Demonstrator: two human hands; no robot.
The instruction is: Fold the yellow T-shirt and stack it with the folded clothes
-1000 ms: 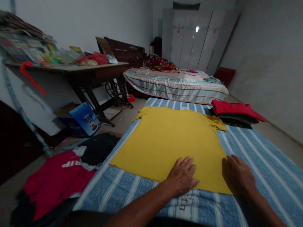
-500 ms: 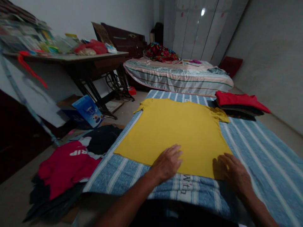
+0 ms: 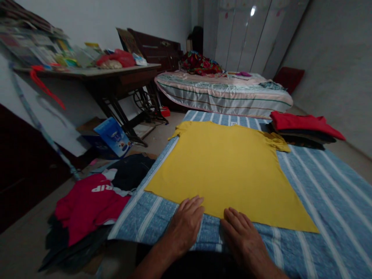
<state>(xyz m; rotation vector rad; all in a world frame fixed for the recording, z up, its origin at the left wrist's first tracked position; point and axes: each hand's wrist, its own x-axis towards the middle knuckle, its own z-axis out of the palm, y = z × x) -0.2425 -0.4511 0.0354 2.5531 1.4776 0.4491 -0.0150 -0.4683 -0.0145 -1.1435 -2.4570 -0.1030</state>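
A yellow T-shirt lies spread flat on a blue striped bedspread, its neck end away from me. My left hand rests palm down at the shirt's near hem, fingers stretched out and touching the yellow cloth. Beside it, my right hand also lies flat on the bedspread, fingertips at the hem. Neither hand holds anything.
A stack of folded clothes with a red one on top sits at the far right of the bedspread. Red and dark clothes lie heaped on the floor at left. A cluttered table stands at left, another bed and a wardrobe behind.
Both hands have slid left along the shirt's near hem and come close together. The right hand left the shirt's near right corner. The view has shifted a little.
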